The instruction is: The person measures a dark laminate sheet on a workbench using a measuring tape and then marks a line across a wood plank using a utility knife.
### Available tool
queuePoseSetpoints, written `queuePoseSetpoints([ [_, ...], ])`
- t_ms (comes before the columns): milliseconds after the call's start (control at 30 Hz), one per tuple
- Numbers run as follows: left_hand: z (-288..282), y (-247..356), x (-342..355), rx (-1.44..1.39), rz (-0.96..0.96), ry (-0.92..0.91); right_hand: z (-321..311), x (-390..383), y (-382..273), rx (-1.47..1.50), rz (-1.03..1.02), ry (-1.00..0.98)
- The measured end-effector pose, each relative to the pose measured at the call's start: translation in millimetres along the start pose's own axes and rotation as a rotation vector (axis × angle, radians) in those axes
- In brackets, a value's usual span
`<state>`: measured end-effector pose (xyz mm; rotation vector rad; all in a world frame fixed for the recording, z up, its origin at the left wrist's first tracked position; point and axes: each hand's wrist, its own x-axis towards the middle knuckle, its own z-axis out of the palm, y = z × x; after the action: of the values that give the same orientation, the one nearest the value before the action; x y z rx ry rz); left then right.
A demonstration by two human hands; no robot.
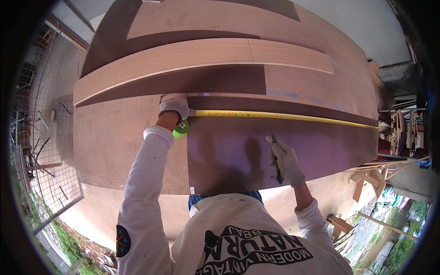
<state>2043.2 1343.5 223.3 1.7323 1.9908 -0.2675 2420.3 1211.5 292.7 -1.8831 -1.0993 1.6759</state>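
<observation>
My left hand (pixel 175 108), in a knit glove, grips a green tape measure (pixel 181 129) at the left end of a dark laminate panel (pixel 229 169). Its yellow tape (pixel 288 117) stretches rightward along the panel to the right edge. My right hand (pixel 286 161), also gloved, is closed round a slim dark tool (pixel 278 170) pointing up, over the panel below the tape. A pale tip shows beside the tool, too small to name.
A plywood worktable (pixel 123 151) carries a long light plank (pixel 201 55) and other dark sheet pieces (pixel 275 9) beyond my hands. A wire mesh (pixel 50 128) lies at left. Stacked wood offcuts (pixel 398 133) and loose boards (pixel 366 183) are at right.
</observation>
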Motion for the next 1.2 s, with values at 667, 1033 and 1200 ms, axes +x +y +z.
queuePoseSetpoints([
  [667, -9, 4, 3, -0.004, -0.081, -0.073, 70, 209, -92, -1.595, -0.730, -0.411],
  [1033, -7, 2, 9, 0.010, -0.062, -0.056, 80, 226, -89, -1.640, -0.785, -0.452],
  [1200, -1, -3, 13, 0.026, -0.038, -0.038, 81, 224, -93, -1.653, -0.764, -0.459],
])
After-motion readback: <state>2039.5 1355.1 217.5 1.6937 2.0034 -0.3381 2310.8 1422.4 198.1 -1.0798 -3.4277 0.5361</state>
